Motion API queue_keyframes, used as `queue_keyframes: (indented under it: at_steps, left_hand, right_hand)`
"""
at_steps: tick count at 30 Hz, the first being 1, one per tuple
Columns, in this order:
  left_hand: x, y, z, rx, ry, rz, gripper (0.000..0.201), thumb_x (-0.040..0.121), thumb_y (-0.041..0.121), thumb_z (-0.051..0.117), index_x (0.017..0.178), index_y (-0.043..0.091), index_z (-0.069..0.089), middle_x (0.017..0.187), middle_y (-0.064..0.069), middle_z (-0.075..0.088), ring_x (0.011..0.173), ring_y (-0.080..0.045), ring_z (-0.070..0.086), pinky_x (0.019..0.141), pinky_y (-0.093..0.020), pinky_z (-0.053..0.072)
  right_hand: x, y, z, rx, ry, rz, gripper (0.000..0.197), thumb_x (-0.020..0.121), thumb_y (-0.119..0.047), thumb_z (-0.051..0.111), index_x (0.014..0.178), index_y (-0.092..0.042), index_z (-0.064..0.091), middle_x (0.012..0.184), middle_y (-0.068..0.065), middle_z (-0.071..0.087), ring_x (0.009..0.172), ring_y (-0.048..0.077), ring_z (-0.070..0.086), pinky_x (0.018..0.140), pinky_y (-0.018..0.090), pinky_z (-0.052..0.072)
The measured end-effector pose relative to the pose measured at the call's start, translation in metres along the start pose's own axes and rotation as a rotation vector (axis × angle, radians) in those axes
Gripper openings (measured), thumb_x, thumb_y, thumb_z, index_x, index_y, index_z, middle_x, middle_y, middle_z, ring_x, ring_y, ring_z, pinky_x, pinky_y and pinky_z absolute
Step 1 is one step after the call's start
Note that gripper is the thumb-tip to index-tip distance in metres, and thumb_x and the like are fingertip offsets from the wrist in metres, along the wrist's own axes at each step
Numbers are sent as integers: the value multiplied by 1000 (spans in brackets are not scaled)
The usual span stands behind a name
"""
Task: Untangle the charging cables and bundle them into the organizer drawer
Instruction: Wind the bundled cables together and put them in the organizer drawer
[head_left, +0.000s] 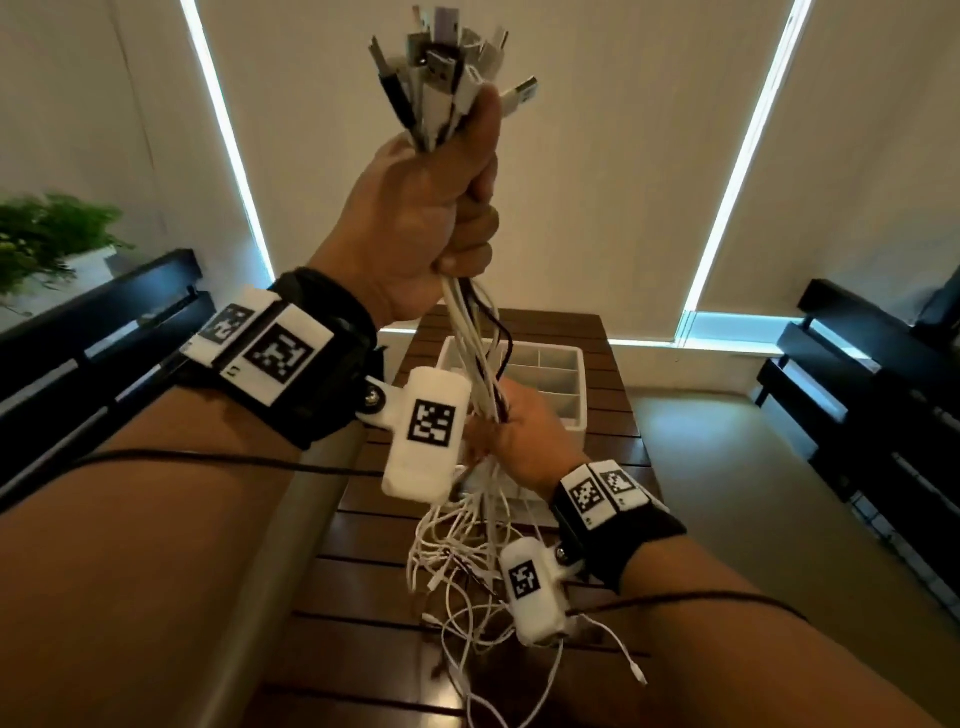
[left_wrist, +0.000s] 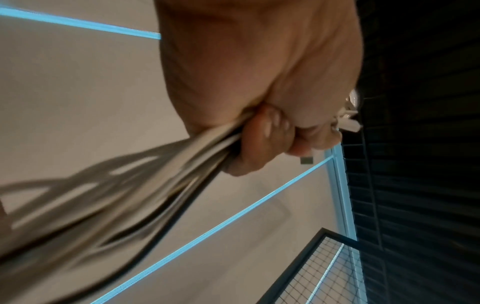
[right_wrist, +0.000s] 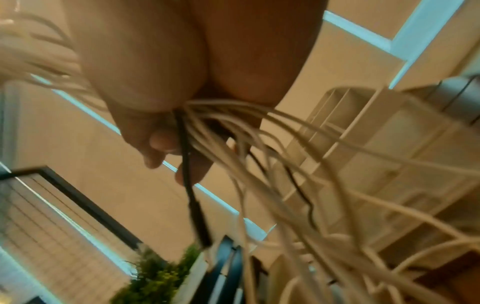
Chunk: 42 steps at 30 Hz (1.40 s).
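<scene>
Over the brown table (head_left: 613, 415) and white organizer drawer (head_left: 558, 374), the left hand (head_left: 431, 218) squeezes the cables (head_left: 467, 322) up high, the right hand (head_left: 524, 441) grips them lower, and the loose ends (head_left: 467, 597) might knot if pulled hard.
</scene>
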<state>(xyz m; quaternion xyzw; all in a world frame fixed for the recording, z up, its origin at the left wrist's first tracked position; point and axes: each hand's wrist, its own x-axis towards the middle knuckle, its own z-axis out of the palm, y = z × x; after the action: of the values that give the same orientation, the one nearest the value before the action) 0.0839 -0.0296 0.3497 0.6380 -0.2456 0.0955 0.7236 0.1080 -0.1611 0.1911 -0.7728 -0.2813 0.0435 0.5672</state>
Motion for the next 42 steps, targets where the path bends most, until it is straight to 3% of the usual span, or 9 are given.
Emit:
queue_keyframes:
  at_steps: [6,10,13,20,25,30,33,38,42]
  left_hand:
    - [-17,2,-43,167,73,-96,42,91,40,51,56,17,44,58,-9,11,36,-8,17,39,-14,18]
    - [-33,-8,-52,588,79,-193,21,83,39,74,72,27,60,48,7,46,36,-7,37,39,-20,30]
    - [-47,-33,-34,1026,96,-264,21,75,40,81,86,25,72,69,6,68,62,-4,62,57,-25,45]
    - [-66,-97,16,774,43,-413,30,67,18,88,72,24,60,62,7,59,47,6,56,42,-7,37]
    - [-70,-120,5,697,-120,-701,30,61,15,90,82,18,69,78,3,72,70,-10,67,61,-26,51]
    - [-72,-136,-3,714,1,-773,19,68,12,84,81,13,70,69,-2,67,57,-15,60,49,-28,45]
    - [-73,-139,-4,679,47,-695,16,70,13,82,85,12,74,80,-9,73,73,-27,69,66,-41,56]
    - [-60,-120,-10,709,200,-557,10,74,14,79,77,11,71,70,-6,67,56,-11,58,49,-22,44]
    - [-42,-95,-9,664,324,-484,14,72,11,79,66,16,68,48,9,56,46,-10,50,47,-24,37]
  right_hand:
    - [-22,45,-32,-122,-68,199,5,84,-7,69,83,-6,65,70,4,69,57,1,62,56,14,46]
    - [-20,55,-36,-248,-69,218,9,87,-12,66,83,-19,63,69,-6,65,58,3,62,57,17,48]
    - [-6,62,-31,-608,-71,129,8,87,-24,64,93,-28,61,86,-5,67,79,12,63,72,32,51]
    - [1,52,-22,-758,-144,-65,18,88,-18,54,104,-19,63,88,8,71,76,25,67,68,45,56]
    - [1,44,-27,-987,-214,-51,24,88,-20,60,110,-14,67,101,7,69,89,21,65,81,36,54]
    - [1,35,-26,-750,-106,-56,31,79,-25,74,106,-15,66,97,4,72,89,19,66,78,34,54]
    - [0,34,-30,-564,-74,21,36,72,-21,79,103,-22,61,94,-5,69,83,11,64,72,30,53]
    - [-18,54,-44,-258,-57,188,24,80,-19,74,97,-16,58,89,-1,64,78,11,63,72,27,53]
    - [-38,77,-52,33,31,284,20,87,-17,68,107,-18,63,100,0,70,95,11,67,82,24,56]
